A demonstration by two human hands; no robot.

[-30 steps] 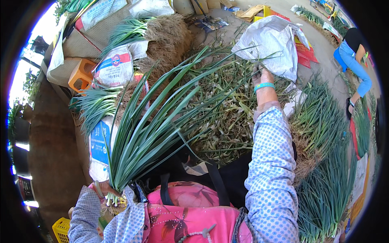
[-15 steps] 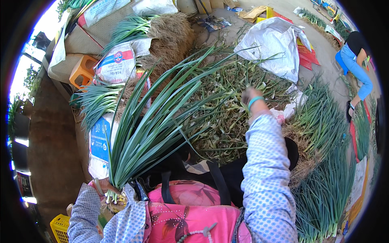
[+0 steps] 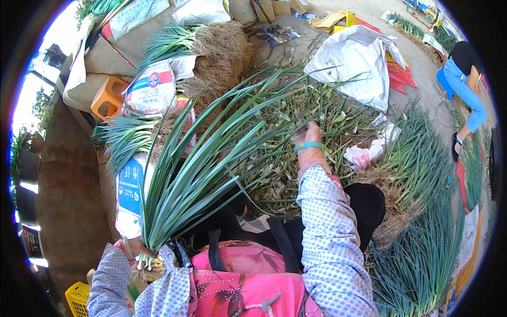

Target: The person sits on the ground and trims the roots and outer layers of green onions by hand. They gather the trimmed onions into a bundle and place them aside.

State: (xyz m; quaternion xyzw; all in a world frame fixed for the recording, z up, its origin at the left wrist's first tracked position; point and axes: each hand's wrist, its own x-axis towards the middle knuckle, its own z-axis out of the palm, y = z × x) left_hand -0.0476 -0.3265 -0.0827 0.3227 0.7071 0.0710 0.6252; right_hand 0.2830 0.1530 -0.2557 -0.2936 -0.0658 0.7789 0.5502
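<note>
My left hand (image 3: 138,247) is closed round the white lower ends of a bunch of green onions (image 3: 203,156), held at my left side. The long green leaves fan up and to the right, over my lap and the litter beyond. My right hand (image 3: 308,133), with a teal band on the wrist, reaches forward near the leaf tips. Its fingers are curled together, and what they pinch is too small to make out. Under and around it lies a heap of stripped yellow-green leaves (image 3: 285,179).
Rooted green onions (image 3: 219,47) are stacked at the far left beside an orange plastic stool (image 3: 108,98). More green onions (image 3: 422,248) lie along my right. A white sack (image 3: 354,66) lies ahead, a yellow crate (image 3: 77,299) at lower left. Another person (image 3: 465,90) is at far right.
My right hand has moved left, closer to the leaf tips, and its fingers show more sharply. My left hand and the bunch have stayed nearly in place.
</note>
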